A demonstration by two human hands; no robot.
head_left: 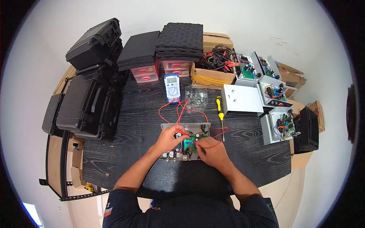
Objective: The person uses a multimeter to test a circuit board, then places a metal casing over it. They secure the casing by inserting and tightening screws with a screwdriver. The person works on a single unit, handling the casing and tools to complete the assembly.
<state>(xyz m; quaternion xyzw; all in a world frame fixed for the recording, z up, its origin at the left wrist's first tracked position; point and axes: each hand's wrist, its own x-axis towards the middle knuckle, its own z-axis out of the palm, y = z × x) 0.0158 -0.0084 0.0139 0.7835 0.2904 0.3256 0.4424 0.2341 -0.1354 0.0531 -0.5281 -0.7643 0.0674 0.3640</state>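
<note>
Now we bend over an open metal box near the bench's front edge, its green circuit board showing. Our left hand pinches a red probe against the board; our right hand grips another red lead. Both leads run back to the multimeter, mid-bench beside a yellow screwdriver.

Dark navy short sleeves (left one bearing a small patch), bare forearms.

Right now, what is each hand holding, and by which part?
Each hand grips a red probe by its handle, tip down on the green circuit board: left hand on the left probe, right hand on the right probe.
</note>
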